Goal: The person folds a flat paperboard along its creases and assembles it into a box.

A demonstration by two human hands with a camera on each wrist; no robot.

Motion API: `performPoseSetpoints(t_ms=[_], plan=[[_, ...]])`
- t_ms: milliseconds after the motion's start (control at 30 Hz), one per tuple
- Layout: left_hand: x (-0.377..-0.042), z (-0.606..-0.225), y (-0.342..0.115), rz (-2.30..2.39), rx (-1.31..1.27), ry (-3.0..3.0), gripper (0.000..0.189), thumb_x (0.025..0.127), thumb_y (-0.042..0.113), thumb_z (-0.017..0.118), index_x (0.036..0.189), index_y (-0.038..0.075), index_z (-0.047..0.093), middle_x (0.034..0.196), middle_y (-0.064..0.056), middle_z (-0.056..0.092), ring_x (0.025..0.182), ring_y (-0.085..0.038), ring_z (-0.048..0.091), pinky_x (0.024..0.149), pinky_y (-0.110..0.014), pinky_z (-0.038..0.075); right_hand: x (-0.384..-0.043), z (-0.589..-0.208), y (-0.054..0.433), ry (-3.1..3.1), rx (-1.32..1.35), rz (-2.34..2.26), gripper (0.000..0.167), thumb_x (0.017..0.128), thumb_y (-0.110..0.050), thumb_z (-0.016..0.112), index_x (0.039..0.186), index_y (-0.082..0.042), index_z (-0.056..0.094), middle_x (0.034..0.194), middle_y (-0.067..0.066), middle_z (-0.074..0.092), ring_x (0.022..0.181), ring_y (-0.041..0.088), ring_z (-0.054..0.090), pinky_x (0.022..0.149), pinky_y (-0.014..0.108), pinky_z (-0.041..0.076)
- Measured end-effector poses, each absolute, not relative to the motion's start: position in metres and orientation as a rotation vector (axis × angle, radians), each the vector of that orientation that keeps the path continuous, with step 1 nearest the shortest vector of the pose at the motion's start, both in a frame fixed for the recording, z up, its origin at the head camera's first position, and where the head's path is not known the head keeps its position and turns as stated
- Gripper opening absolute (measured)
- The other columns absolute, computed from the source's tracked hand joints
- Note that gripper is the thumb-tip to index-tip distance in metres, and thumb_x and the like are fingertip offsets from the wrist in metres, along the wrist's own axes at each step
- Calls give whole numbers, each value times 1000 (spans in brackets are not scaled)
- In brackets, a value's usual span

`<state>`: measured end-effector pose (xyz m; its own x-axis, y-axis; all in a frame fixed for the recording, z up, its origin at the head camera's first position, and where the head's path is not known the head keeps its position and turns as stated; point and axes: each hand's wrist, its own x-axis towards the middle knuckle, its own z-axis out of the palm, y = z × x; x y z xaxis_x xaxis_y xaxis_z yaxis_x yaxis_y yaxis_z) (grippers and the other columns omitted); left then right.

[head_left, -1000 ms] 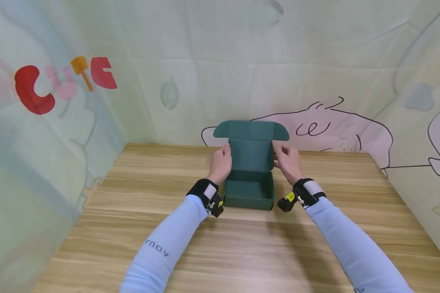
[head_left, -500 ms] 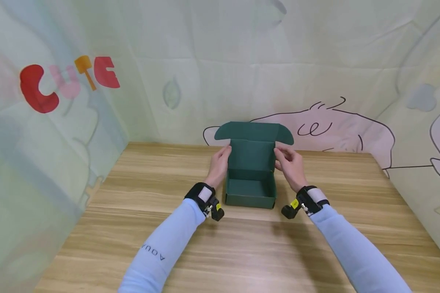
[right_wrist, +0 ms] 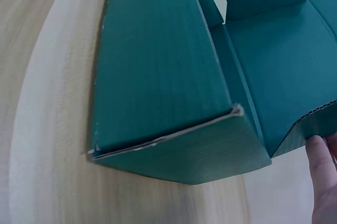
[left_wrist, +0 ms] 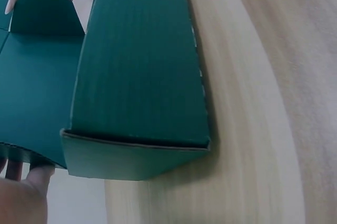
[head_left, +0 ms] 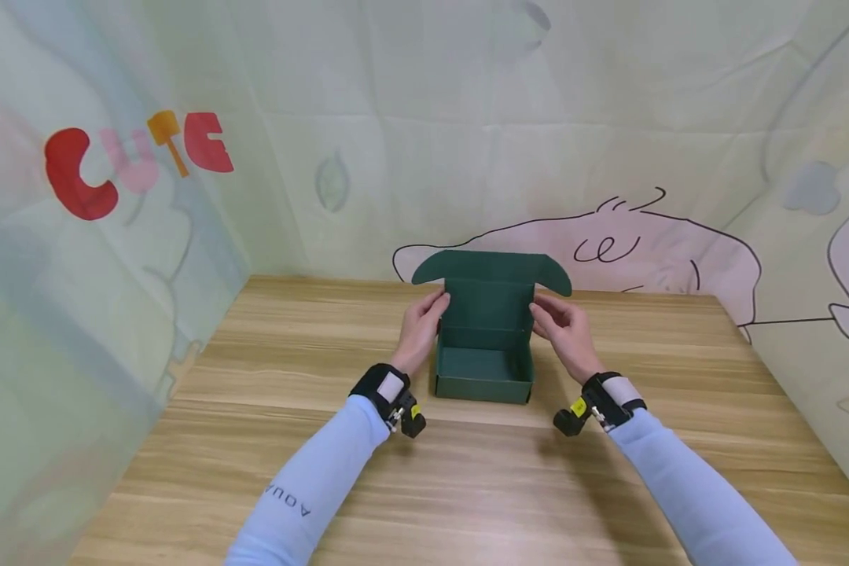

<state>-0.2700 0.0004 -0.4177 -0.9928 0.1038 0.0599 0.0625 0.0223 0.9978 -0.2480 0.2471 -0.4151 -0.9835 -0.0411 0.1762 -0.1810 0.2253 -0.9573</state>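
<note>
A dark green cardboard box (head_left: 484, 390) stands on the table with its lid (head_left: 488, 306) raised at the back. The lid's front flap (head_left: 495, 266), with rounded ears, leans toward me. My left hand (head_left: 417, 332) pinches the lid's left edge, thumb in front and fingers mostly hidden behind. On the opposite edge, my right hand (head_left: 569, 334) grips the lid the same way. In the left wrist view, a side flap (left_wrist: 45, 16) of the lid is folded inward beside the right hand. The right wrist view shows a fingertip against the near side flap (right_wrist: 310, 129).
The wooden table (head_left: 488, 487) extends in front of the box and to both sides. Behind it hangs a printed cloth backdrop (head_left: 424, 149) with cartoon drawings. A wrist camera (head_left: 413, 422) sits low by the box's left front, another camera (head_left: 569, 422) by its right.
The lid has tilted forward and its front flap has come lower. Both hands have moved slightly down and toward me with it; the box base has stayed in place.
</note>
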Motion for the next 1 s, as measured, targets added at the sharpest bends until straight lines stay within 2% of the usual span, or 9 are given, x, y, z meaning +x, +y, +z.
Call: performPoseSetpoints(t_ms=[300,533,1000], plan=[[-266,-423,-3,2171,207,2246,49,100,35,51,140,8,51,144,-10,51,130,-25,49,106,-44,42,-241,-422,249,-2379,270,1810,52,99,-26,55,140,4,45,135,26,52,109,13,61,84,12,49],[-263,-426,-6,2173,227,2248,46,98,34,55,136,8,55,138,-11,56,123,-25,54,103,-44,45,-237,-427,249,-2359,327,1791,50,99,-21,56,141,3,44,137,26,51,103,-5,56,85,10,47],[-264,-434,-11,2182,247,2178,45,95,29,60,134,6,57,134,-12,59,121,-24,57,103,-41,45,-232,-435,252,-2313,365,1774,47,98,-15,57,140,4,46,135,30,52,107,-9,53,88,9,45]])
